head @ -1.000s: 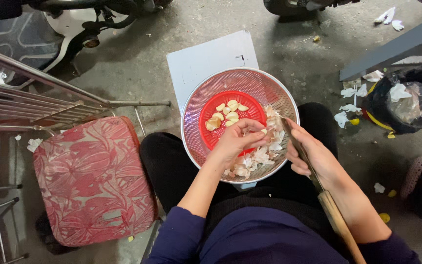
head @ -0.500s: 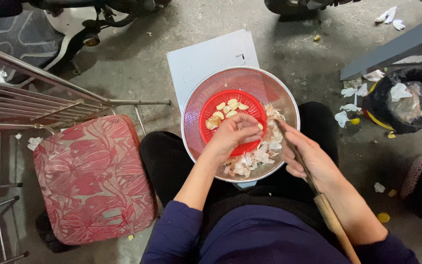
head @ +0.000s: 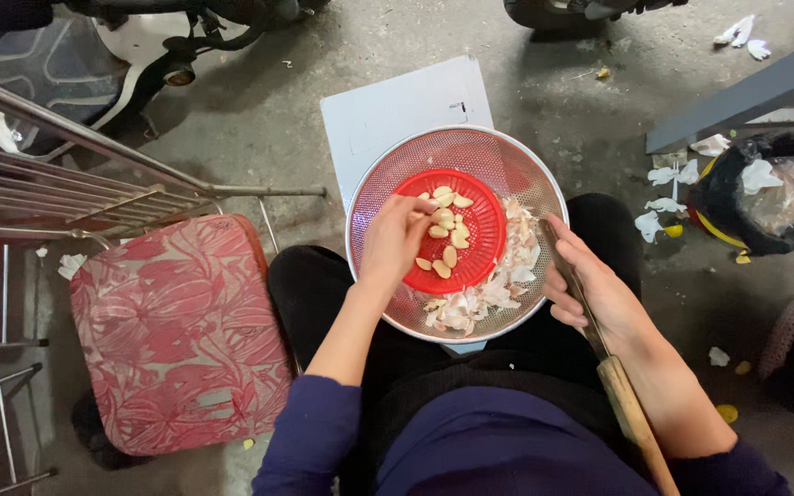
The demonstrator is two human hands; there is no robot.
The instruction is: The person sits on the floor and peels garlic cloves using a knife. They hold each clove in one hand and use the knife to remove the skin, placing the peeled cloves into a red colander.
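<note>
A round metal mesh strainer [head: 507, 152] rests on my lap. Inside it sits a small red plastic basket [head: 489, 230] with several peeled garlic cloves [head: 448, 257]. Garlic skins [head: 489, 298] are heaped in the strainer's near right part. My left hand [head: 395, 241] reaches over the red basket, fingertips pinched at the cloves near its left rim; whether a clove is in the fingers I cannot make out. My right hand [head: 599, 298] rests at the strainer's right rim, gripping a knife with a wooden handle [head: 631, 418], blade pointing toward the strainer.
A white board [head: 397, 110] lies under the strainer on the concrete floor. A stool with a red patterned cushion [head: 176, 340] stands at my left beside a metal rack [head: 66, 184]. Black bags with waste [head: 765, 197] and scattered skins lie at the right.
My left hand has slid left across the red basket to its left rim. My right hand with the knife has lowered slightly beside the strainer.
</note>
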